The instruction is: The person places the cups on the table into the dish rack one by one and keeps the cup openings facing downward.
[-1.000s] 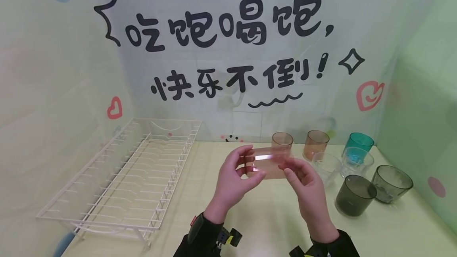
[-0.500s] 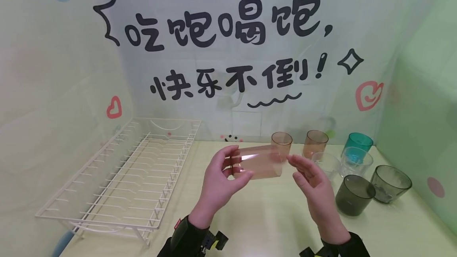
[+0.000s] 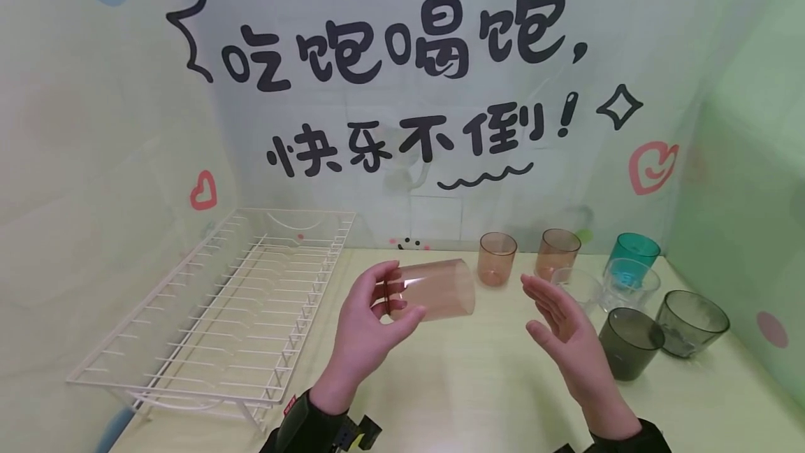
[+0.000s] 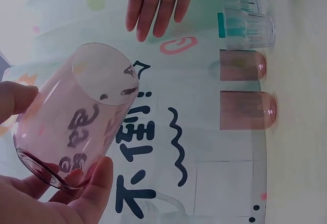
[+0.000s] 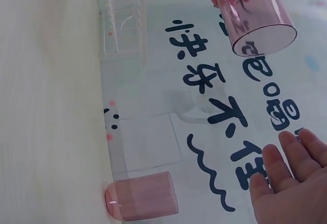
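Note:
My left hand [image 3: 361, 334] grips a pink see-through glass [image 3: 440, 289] near its left end, thumb on the near side and fingers behind. The glass lies sideways in the air above the table, its far end pointing right. In the left wrist view the glass [image 4: 76, 117] slants up and to the right, with the thumb and fingers around its lower end. A gap to the right of it, my right hand [image 3: 569, 341] is held up with straight fingers and touches nothing. The right wrist view shows that palm [image 5: 301, 193] apart from the glass [image 5: 260, 20].
Two pink glasses [image 3: 497, 261] [image 3: 557, 254] stand at the back. Right of them are a teal glass [image 3: 635, 247], clear glasses [image 3: 575, 289] and dark grey glasses [image 3: 631, 344] [image 3: 692, 327]. A white wire rack [image 3: 220, 313] stands left on the pale table [image 3: 465, 397], before a printed backdrop.
The right hand has let go of the glass and moved right, its fingers straightening. My left hand has carried the glass to the left, uncovering the pink glass standing behind it.

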